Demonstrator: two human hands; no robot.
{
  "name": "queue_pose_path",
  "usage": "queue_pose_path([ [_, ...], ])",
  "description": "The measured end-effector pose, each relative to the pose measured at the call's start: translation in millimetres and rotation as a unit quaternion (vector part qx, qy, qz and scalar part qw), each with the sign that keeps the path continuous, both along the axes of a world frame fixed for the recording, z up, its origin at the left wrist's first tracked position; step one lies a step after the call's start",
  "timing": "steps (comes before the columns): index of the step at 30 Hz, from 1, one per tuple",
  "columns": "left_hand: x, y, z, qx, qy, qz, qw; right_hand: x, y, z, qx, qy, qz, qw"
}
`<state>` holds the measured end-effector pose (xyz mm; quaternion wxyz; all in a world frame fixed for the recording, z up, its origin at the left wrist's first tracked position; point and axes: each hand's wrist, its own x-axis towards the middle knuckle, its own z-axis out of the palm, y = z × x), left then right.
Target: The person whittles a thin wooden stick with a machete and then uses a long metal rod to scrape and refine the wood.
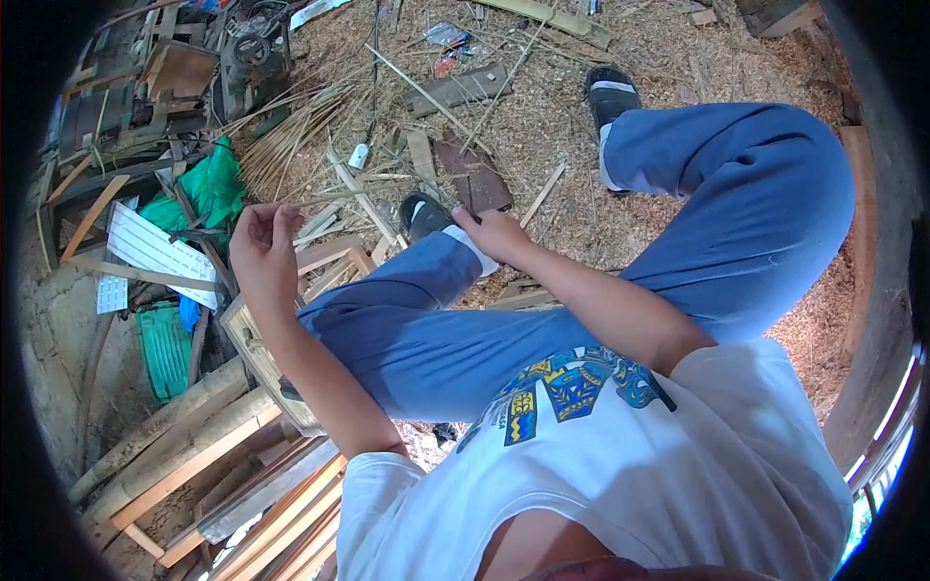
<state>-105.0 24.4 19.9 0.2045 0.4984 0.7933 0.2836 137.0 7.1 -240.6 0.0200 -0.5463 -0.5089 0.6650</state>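
My left hand (263, 247) is raised over my left thigh, with its fingers curled and the thumb against the forefinger. A thin pale strip (363, 191) runs rightward from its fingertips. My right hand (492, 235), nearer the middle, is closed round a dark handle (476, 218), mostly hidden by the fingers. A narrow greyish blade seems to point from it toward the upper left, over the wood scraps; its outline is faint. Below my right hand are my blue trousers (417, 358), and one dark shoe (423, 215) shows between the hands.
Thin sticks (295, 136) lie in a bundle on the shavings-covered floor, near a brown board (472, 174). Green plastic (208, 184) and a white perforated panel (160, 254) are at the left. Long wooden planks (194, 455) fill the lower left. A curved beam (896, 271) borders the right.
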Motion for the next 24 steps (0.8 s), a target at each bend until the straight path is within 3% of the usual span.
queue_pose_path([
  [4, -6.9, 2.9, -1.7, -0.003, -0.015, 0.007, 1.000, -5.0, 9.4, 43.0, 0.110, 0.013, 0.045, 0.993],
  [7, -5.3, 3.1, -3.4, 0.005, -0.014, 0.008, 1.000, -5.1, 12.3, 61.5, 0.127, 0.055, 0.032, 0.990],
  [10, -5.6, 1.5, -2.8, 0.011, 0.005, -0.002, 1.000, -1.8, 0.3, 22.5, 0.040, -0.019, 0.023, 0.999],
  [14, 0.5, 8.2, 1.4, 0.000, -0.004, 0.010, 1.000, 12.2, 3.9, -2.1, 0.005, -0.030, 0.021, 0.999],
  [17, 4.5, 12.8, 1.1, 0.000, 0.005, 0.009, 1.000, -0.7, 5.4, 15.8, 0.005, -0.008, 0.013, 1.000],
  [20, 4.2, 16.8, 1.2, 0.006, 0.007, -0.003, 1.000, 0.8, 16.7, 51.6, 0.087, 0.040, 0.057, 0.994],
  [23, 3.3, 12.5, -0.7, 0.006, -0.006, 0.000, 1.000, 3.9, 2.8, 37.5, 0.108, 0.020, 0.027, 0.994],
  [24, 2.8, 13.0, -0.1, 0.003, -0.008, -0.001, 1.000, 7.6, -2.1, 22.9, 0.039, 0.001, 0.012, 0.999],
])
